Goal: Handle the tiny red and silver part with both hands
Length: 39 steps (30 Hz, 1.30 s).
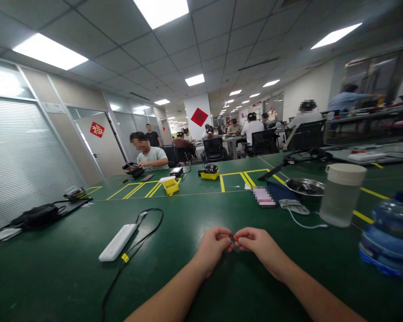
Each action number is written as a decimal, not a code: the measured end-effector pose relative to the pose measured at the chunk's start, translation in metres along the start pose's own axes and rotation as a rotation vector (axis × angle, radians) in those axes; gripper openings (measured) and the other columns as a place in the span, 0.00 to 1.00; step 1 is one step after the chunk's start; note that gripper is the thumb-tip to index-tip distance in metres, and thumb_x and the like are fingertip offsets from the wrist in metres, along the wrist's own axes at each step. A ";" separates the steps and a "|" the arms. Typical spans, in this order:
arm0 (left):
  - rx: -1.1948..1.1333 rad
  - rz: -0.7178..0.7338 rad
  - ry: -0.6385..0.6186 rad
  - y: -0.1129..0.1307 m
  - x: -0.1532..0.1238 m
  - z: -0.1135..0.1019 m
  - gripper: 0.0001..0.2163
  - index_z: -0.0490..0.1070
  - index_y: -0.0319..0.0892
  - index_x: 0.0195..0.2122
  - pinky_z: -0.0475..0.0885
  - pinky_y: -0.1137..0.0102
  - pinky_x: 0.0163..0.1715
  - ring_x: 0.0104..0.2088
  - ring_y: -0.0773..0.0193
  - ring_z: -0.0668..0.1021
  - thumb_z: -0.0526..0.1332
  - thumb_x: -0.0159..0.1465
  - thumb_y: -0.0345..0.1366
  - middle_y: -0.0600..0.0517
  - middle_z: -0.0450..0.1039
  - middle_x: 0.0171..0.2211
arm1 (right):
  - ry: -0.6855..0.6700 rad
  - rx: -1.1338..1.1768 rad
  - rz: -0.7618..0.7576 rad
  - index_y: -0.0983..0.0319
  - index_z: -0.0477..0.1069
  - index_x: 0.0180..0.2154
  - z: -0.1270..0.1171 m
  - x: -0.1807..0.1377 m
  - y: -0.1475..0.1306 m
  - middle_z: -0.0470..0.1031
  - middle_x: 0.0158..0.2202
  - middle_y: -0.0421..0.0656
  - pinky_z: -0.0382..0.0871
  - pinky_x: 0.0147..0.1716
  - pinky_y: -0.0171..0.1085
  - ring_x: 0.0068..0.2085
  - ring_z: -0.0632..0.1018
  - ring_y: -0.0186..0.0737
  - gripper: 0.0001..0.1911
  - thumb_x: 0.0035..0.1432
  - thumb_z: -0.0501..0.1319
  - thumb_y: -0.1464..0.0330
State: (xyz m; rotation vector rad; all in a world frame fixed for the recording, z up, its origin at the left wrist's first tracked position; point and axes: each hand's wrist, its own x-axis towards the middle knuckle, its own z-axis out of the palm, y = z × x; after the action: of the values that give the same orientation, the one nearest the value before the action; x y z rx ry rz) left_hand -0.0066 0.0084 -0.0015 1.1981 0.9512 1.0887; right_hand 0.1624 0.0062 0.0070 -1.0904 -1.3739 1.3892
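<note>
Over the green table, my left hand and my right hand meet fingertip to fingertip. Both are closed in a pinch. Between them shows a tiny dark, shiny part, held in the left fingertips. A small orange piece peeks out at the right fingertips. The fingers cover most of both, so I cannot tell their kind or whether they are joined.
Left of my hands lie a white power bank and a black cable. To the right stand a lidded plastic jug, a blue water bottle and a metal bowl. Yellow boxes sit farther back; a person works opposite.
</note>
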 end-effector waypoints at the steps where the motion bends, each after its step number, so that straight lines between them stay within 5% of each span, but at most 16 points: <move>1: -0.017 -0.006 0.000 0.000 0.000 0.000 0.14 0.70 0.37 0.41 0.70 0.72 0.31 0.28 0.67 0.76 0.61 0.53 0.29 0.50 0.74 0.29 | 0.006 0.005 0.002 0.66 0.73 0.36 0.000 0.000 0.000 0.78 0.32 0.45 0.72 0.37 0.38 0.36 0.79 0.41 0.11 0.49 0.62 0.69; 13: -0.070 -0.006 -0.007 0.005 -0.003 0.001 0.12 0.69 0.36 0.39 0.68 0.74 0.29 0.28 0.67 0.75 0.62 0.52 0.29 0.49 0.74 0.31 | 0.030 0.155 0.045 0.66 0.73 0.32 0.004 -0.001 -0.003 0.78 0.33 0.46 0.73 0.40 0.39 0.37 0.79 0.41 0.09 0.47 0.64 0.68; 32: -0.108 -0.003 0.000 0.003 -0.001 -0.002 0.11 0.70 0.37 0.37 0.69 0.74 0.31 0.27 0.70 0.75 0.62 0.52 0.29 0.48 0.74 0.33 | 0.054 0.088 0.043 0.66 0.73 0.32 0.003 -0.001 -0.002 0.77 0.31 0.44 0.72 0.35 0.36 0.33 0.79 0.39 0.10 0.45 0.65 0.68; 39: -0.149 -0.082 0.010 0.002 0.000 0.000 0.14 0.70 0.35 0.44 0.72 0.69 0.37 0.33 0.63 0.79 0.61 0.55 0.31 0.44 0.75 0.36 | 0.005 0.122 0.053 0.66 0.74 0.33 0.003 -0.002 -0.002 0.78 0.33 0.46 0.73 0.38 0.38 0.36 0.79 0.41 0.09 0.47 0.64 0.69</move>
State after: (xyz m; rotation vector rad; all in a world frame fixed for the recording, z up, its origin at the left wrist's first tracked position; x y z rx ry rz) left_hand -0.0071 0.0083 0.0002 1.0240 0.9031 1.0819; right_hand 0.1601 0.0035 0.0088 -1.0551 -1.2477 1.4874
